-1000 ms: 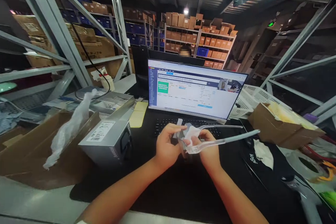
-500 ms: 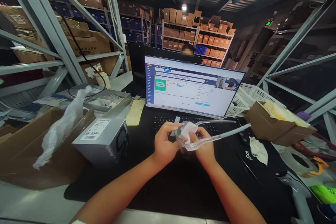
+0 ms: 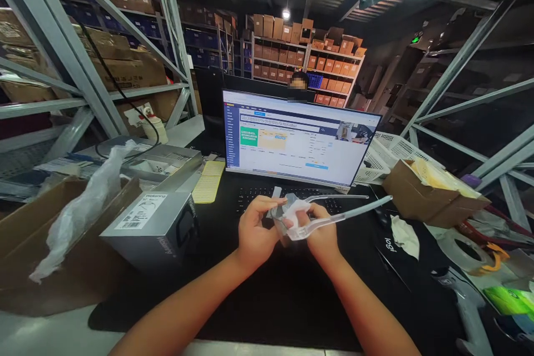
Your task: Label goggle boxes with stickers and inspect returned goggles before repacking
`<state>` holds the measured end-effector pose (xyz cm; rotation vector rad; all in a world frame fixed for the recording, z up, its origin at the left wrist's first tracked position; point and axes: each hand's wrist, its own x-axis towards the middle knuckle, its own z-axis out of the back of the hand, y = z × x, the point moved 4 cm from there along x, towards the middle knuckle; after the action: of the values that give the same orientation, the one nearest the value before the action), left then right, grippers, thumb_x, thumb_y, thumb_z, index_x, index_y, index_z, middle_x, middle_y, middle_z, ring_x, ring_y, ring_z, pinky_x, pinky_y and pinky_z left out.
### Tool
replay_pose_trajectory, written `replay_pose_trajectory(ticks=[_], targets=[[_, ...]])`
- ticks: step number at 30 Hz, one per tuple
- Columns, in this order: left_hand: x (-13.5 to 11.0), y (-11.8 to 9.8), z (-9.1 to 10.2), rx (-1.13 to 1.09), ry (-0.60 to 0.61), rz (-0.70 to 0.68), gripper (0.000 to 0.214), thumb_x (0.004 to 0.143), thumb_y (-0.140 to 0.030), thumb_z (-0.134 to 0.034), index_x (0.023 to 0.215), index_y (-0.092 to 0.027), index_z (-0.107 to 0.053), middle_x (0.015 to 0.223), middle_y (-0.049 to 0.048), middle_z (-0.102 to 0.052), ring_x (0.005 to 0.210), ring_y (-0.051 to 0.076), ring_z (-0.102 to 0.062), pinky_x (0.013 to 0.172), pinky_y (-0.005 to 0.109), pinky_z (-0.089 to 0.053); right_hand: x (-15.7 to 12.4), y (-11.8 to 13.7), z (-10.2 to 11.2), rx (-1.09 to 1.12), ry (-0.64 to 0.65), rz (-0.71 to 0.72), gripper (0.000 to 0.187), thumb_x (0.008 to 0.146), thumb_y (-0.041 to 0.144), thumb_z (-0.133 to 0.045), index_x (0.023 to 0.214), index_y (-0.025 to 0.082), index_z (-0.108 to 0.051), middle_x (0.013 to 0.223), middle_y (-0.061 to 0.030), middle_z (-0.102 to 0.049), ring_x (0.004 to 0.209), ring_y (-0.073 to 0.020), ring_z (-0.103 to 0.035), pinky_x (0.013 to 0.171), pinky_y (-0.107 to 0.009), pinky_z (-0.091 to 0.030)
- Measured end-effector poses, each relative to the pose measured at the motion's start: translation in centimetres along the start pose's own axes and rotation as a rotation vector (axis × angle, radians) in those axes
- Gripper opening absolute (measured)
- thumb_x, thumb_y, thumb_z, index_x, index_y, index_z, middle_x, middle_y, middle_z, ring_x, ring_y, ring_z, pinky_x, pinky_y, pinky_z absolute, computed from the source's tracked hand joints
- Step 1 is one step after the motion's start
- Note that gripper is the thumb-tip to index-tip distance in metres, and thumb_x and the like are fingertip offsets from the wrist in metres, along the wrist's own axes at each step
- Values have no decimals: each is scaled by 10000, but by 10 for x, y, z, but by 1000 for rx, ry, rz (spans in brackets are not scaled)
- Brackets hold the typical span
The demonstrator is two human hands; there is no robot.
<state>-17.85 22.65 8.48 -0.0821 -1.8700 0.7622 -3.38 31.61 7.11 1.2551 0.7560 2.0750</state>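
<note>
A pair of clear-framed glasses (image 3: 319, 226) is held over the front of the keyboard, its two see-through temples stretching out to the right. My left hand (image 3: 258, 228) grips the front of the frame at its left side, fingers closed. Between the temples, my right hand (image 3: 323, 233) is closed on a thin white cloth (image 3: 297, 212) pressed against the lens area. Part of the lenses is hidden by the fingers and cloth. A grey printed box (image 3: 152, 231) stands on the black mat to the left of my hands.
A monitor (image 3: 292, 150) stands behind the keyboard (image 3: 250, 197). An open carton (image 3: 37, 289) with white wrapping is at left, beside a yellow notepad (image 3: 208, 181). Rightward lie a mouse (image 3: 382, 216), tweezers (image 3: 392, 270), a crumpled cloth (image 3: 404, 236), a tape roll (image 3: 463, 250) and a scanner (image 3: 467, 306).
The view has shifted slightly, so the scene sits a little further left. My hands keep their hold, and the white cloth has changed shape a little against the glasses.
</note>
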Motion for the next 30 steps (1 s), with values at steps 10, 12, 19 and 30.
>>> replay_pose_trajectory(ticks=[10,12,19,30], targets=[[13,11,11,-210,-50,214,371,821,-454,-818,1030,-223,-616,998,51,-746,941,235,-751,902,401,-584,24,-36,39,309,-94,-88,261,887,444,-639,849,206,-740,802,-50,-733,825,-240,-680,845,-384,-535],[13,11,11,-240,-52,227,422,794,-500,-829,1036,-223,-624,1006,60,-752,957,255,-748,916,428,-583,27,-42,43,386,-56,-108,288,877,482,-646,892,216,-753,830,-61,-747,895,-272,-696,900,-430,-540],[14,1,-1,-328,71,234,380,777,-426,-865,1015,-240,-634,1037,47,-781,1055,266,-739,994,465,-573,22,-37,44,420,71,-151,312,806,535,-734,905,241,-760,887,-81,-766,913,-304,-705,800,-430,-582],[9,4,4,-151,90,212,376,827,-454,-812,1074,-244,-620,1080,83,-752,1077,281,-716,1001,492,-556,21,-6,39,433,235,-177,244,776,435,-759,881,220,-809,975,-83,-781,913,-302,-717,802,-428,-601]])
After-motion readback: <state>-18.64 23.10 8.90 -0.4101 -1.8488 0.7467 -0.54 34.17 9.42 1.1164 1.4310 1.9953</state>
